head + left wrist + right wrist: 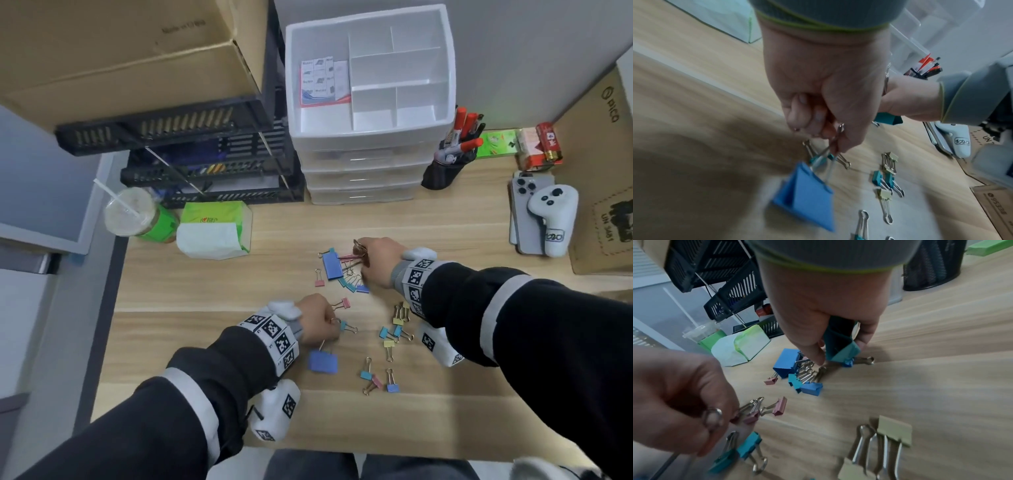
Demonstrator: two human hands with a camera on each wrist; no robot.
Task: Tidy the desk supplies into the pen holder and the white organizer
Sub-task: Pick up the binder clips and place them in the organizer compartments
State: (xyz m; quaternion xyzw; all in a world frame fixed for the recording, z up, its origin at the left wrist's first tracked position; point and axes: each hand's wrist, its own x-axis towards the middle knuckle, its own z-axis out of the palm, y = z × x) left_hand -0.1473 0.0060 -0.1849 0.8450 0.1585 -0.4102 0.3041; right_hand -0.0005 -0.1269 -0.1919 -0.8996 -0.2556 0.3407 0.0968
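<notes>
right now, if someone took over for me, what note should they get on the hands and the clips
Left hand pinches the wire handles of a big blue clip, lifting it off the desk.
Right hand grips a teal clip above the far pile.
Done: white organizer holds only notes, no clips; pen holder has pens.
Left: the other clips, scattered on the desk, still need putting away.
</notes>
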